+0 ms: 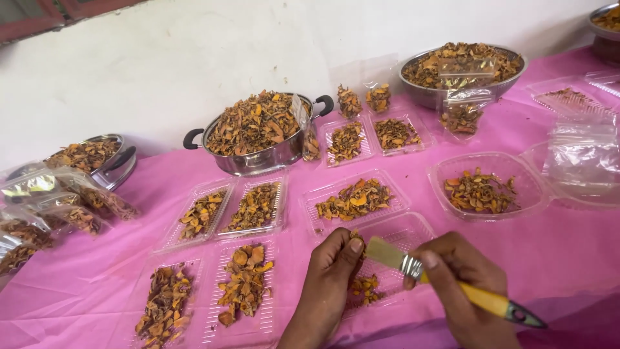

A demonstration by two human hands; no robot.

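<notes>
At six o'clock of the pink cloth-covered table (pixel 568 258), your two hands meet over a clear ribbed plastic tray (pixel 403 236) that holds only a small heap of orange-brown dried slices (pixel 365 287). The likeliest slip, as I judge it, is a brush stroke that flicks crumbs off the tray's low rim onto the cloth — the bristles sit close to the edge, and the tray is light enough to skid if your steadying hand lets go. A second risk: the piece pinched in your left hand could crumble under pressure, since the slices look brittle. Your left hand (pixel 329 278) is curled nearly shut, thumb pressed toward the fingertips on a dried piece at the tray's near-left edge; just how much it holds you cannot tell from this angle. Your right hand (pixel 462 284) is wrapped closed around a flat paintbrush with a yellow handle and metal ferrule (pixel 452 281), bristles pointing to ten o'clock, touching or nearly touching your left thumb. At twelve o'clock, well apart, stands a steel two-handled pot heaped with slices (pixel 258 132) — keep your elbows clear of the filled trays between.
</notes>
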